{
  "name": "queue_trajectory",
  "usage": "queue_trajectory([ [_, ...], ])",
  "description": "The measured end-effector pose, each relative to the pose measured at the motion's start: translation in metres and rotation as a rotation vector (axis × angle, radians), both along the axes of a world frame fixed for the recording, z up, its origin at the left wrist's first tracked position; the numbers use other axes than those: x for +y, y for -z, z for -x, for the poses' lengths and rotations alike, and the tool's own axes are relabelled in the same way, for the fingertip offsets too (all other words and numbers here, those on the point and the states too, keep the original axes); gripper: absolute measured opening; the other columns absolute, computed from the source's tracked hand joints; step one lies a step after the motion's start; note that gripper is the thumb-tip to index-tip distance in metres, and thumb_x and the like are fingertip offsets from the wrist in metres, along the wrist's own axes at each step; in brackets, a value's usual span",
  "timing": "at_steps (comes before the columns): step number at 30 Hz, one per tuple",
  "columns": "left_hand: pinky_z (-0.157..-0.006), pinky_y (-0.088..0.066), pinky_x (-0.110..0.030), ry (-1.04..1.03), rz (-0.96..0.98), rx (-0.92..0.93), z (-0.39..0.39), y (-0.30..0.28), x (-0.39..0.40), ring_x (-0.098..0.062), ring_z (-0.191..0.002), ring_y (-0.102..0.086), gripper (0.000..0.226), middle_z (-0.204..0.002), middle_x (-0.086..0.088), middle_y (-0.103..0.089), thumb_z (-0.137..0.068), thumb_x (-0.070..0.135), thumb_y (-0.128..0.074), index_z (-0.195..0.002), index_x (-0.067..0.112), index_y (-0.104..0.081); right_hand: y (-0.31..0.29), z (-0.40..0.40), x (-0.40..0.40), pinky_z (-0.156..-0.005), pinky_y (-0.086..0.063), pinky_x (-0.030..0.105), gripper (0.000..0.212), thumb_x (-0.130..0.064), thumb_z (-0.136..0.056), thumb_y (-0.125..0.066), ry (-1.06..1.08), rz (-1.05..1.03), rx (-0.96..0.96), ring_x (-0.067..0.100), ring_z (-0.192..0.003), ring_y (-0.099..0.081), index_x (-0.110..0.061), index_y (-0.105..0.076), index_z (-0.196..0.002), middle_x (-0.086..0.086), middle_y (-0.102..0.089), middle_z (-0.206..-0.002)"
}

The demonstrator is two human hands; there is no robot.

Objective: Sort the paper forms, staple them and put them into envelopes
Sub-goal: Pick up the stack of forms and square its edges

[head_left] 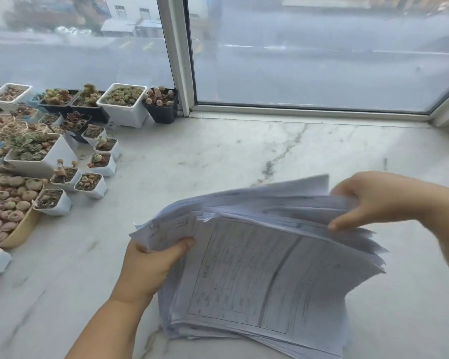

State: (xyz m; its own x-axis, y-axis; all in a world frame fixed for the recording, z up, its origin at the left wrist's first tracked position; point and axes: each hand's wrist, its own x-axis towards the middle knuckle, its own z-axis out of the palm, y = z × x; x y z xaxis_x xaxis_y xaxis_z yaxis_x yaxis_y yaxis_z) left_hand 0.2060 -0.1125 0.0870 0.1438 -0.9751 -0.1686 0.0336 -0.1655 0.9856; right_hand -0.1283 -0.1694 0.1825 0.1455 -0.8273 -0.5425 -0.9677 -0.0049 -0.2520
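A thick, uneven stack of printed paper forms is held over the white marble sill, low and right of centre. My left hand grips the stack's left edge, thumb on top. At the far right edge of the stack, my right hand holds the sheets with its thumb on top and its fingers behind them. The top sheet shows a ruled table with a dark vertical line. The sheets fan out at the upper and right edges. No stapler or envelope is in view.
Several small square pots of succulents crowd the left side of the sill, with a beige dish of pink stone-like plants at the far left. A window frame and glass rise behind the sill.
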Motion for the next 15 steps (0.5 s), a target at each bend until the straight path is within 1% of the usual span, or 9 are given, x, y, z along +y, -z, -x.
queue_trajectory([
  [1, -0.068, -0.056, -0.02, -0.022, -0.018, 0.012, -0.002, 0.006, -0.003, -0.013, -0.085, -0.072, 0.033, -0.089, 0.001, -0.076, -0.072, -0.012, -0.074, -0.085, 0.019, -0.077, 0.01, 0.019, 0.002, -0.072, -0.045, 0.034, 0.065, -0.077, -0.049, -0.075, 0.074, -0.065, -0.16, 0.009, -0.069, -0.058, -0.021, -0.069, -0.082, -0.01, -0.066, -0.073],
  [2, -0.067, -0.056, -0.02, -0.042, -0.039, 0.016, -0.003, 0.01, -0.006, -0.012, -0.084, -0.072, 0.033, -0.088, 0.002, -0.076, -0.071, -0.011, -0.074, -0.088, 0.017, -0.074, 0.026, 0.036, 0.006, -0.082, -0.046, 0.036, 0.078, -0.079, -0.045, -0.076, 0.204, -0.144, -0.4, 0.011, -0.081, -0.059, -0.016, -0.07, -0.089, -0.006, -0.066, -0.083],
  [3, -0.065, -0.056, -0.019, -0.054, -0.058, 0.021, -0.004, 0.014, -0.01, -0.011, -0.082, -0.071, 0.033, -0.087, 0.003, -0.076, -0.072, -0.011, -0.074, -0.09, 0.016, -0.072, 0.044, 0.048, 0.012, -0.096, -0.043, 0.039, 0.091, -0.079, -0.044, -0.078, 0.345, -0.242, -0.647, 0.012, -0.099, -0.06, -0.01, -0.069, -0.102, -0.005, -0.067, -0.101],
  [4, -0.064, -0.056, -0.018, -0.058, -0.07, 0.024, -0.005, 0.017, -0.014, -0.01, -0.08, -0.071, 0.032, -0.085, 0.004, -0.076, -0.072, -0.011, -0.074, -0.089, 0.016, -0.071, 0.062, 0.055, 0.017, -0.105, -0.038, 0.039, 0.101, -0.08, -0.043, -0.078, 0.453, -0.317, -0.834, 0.013, -0.115, -0.058, -0.009, -0.067, -0.115, -0.005, -0.066, -0.119],
  [6, -0.061, -0.055, -0.019, -0.054, -0.088, 0.017, -0.007, 0.025, -0.024, -0.011, -0.077, -0.072, 0.029, -0.081, 0.004, -0.075, -0.072, -0.01, -0.073, -0.087, 0.015, -0.07, 0.097, 0.056, 0.026, -0.107, -0.036, 0.042, 0.112, -0.085, -0.031, -0.076, 0.711, -0.341, -1.041, 0.018, -0.128, -0.053, -0.019, -0.066, -0.122, -0.001, -0.06, -0.135],
  [7, -0.062, -0.056, -0.021, -0.057, -0.113, 0.004, -0.007, 0.029, -0.03, -0.013, -0.077, -0.072, 0.027, -0.08, 0.003, -0.075, -0.071, -0.008, -0.075, -0.086, 0.015, -0.071, 0.115, 0.055, 0.03, -0.105, -0.039, 0.046, 0.121, -0.087, -0.023, -0.075, 0.854, -0.349, -1.119, 0.023, -0.127, -0.054, -0.022, -0.063, -0.125, 0.002, -0.059, -0.136],
  [9, -0.066, -0.057, -0.027, -0.065, -0.139, -0.022, -0.012, 0.038, -0.042, -0.017, -0.079, -0.072, 0.025, -0.081, 0.002, -0.075, -0.07, -0.004, -0.077, -0.086, 0.015, -0.071, 0.14, 0.051, 0.042, -0.095, -0.052, 0.047, 0.129, -0.088, -0.024, -0.073, 0.913, -0.373, -1.269, 0.03, -0.123, -0.057, -0.02, -0.059, -0.133, 0.007, -0.061, -0.134],
  [12, -0.07, -0.058, -0.027, -0.014, -0.117, -0.029, -0.009, 0.038, -0.056, -0.016, -0.082, -0.072, 0.028, -0.085, 0.0, -0.076, -0.069, -0.003, -0.077, -0.09, 0.014, -0.071, 0.157, 0.039, 0.075, -0.087, -0.056, 0.034, 0.115, -0.073, -0.037, -0.085, 0.837, -0.284, -1.363, 0.028, -0.122, -0.059, -0.017, -0.058, -0.134, 0.009, -0.063, -0.131],
  [15, -0.064, -0.056, -0.02, 0.025, -0.068, -0.042, -0.013, 0.034, -0.057, -0.011, -0.077, -0.072, 0.031, -0.082, 0.003, -0.075, -0.067, -0.008, -0.074, -0.088, 0.014, -0.07, 0.168, 0.02, 0.101, -0.076, -0.056, 0.023, 0.09, -0.046, -0.037, -0.096, 0.799, -0.065, -1.251, 0.028, -0.11, -0.066, -0.019, -0.067, -0.117, 0.008, -0.072, -0.115],
])
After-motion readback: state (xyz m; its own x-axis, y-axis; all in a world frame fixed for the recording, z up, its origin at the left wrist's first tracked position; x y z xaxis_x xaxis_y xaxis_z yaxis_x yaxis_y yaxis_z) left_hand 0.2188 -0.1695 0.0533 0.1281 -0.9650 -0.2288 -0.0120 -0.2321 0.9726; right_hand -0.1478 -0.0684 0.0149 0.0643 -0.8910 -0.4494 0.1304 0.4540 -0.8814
